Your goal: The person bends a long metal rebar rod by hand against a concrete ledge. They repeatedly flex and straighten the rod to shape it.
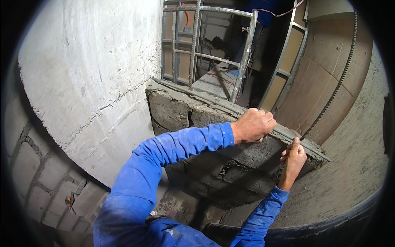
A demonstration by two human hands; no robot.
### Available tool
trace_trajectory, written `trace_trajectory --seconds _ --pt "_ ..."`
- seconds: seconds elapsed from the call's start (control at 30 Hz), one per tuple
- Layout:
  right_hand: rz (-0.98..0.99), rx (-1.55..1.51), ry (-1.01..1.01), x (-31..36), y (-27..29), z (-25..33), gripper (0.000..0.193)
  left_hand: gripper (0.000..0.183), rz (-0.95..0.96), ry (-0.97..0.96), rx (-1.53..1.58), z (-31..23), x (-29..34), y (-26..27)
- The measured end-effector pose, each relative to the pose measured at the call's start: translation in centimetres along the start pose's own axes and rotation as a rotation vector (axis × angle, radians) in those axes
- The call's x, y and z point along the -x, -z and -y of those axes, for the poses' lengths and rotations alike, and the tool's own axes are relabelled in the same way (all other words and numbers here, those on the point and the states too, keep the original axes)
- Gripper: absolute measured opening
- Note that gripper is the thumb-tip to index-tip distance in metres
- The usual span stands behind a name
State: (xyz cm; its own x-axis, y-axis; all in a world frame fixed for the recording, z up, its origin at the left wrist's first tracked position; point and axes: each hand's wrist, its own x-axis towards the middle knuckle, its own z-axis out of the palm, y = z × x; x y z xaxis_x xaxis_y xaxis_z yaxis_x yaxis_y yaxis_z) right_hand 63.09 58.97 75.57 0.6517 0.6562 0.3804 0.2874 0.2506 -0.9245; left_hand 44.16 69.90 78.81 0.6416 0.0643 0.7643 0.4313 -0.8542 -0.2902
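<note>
A thin steel rod (315, 152) lies lengthwise along the mortared top of a low concrete block wall (170, 108). My left hand (254, 125) is closed round the rod near the middle of the wall top, knuckles up. Farther right, my right hand (293, 159) is closed on the same rod, its thumb pointing up. Just beside the right thumb, an upright ribbed rebar (335, 91) rises from the wall top and curves toward the upper right. The rod's right end sticks out past the right hand, close to the rough plastered wall.
A pale concrete column (98, 53) stands at left. Beyond the block wall are a paint-spattered metal frame (216, 57), a board (212, 83) and a person in blue (249, 37). Rough plaster (354, 164) covers the right side. An orange-handled tool (69, 201) lies at lower left.
</note>
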Motion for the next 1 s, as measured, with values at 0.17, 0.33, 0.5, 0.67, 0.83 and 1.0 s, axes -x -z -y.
trace_trajectory --seconds 0.17,0.33,0.5,0.67,0.83,1.0 --pt "-0.008 -0.063 -0.04 -0.2 -0.1 -0.3 0.051 0.021 -0.049 0.064 0.148 0.2 0.6 -0.6" --pt "-0.034 -0.19 -0.047 0.3 -0.7 0.4 0.041 0.02 -0.102 0.029 0.168 0.7 0.1 0.2" --pt "-0.007 -0.391 0.231 -0.3 -0.9 5.6 0.027 0.017 -0.195 0.071 0.214 2.1 -1.6 1.2" --pt "-0.078 -0.285 0.435 -1.6 -0.9 9.7 0.024 0.017 -0.203 0.062 0.172 2.5 -2.0 1.5" --pt "0.191 -0.353 -0.059 2.1 -1.9 4.3 0.027 0.019 -0.147 0.089 0.295 2.0 -1.2 1.4" --pt "0.169 -0.613 -0.14 1.6 -2.4 0.7 0.041 0.026 0.062 0.019 0.252 2.2 0.4 2.3"
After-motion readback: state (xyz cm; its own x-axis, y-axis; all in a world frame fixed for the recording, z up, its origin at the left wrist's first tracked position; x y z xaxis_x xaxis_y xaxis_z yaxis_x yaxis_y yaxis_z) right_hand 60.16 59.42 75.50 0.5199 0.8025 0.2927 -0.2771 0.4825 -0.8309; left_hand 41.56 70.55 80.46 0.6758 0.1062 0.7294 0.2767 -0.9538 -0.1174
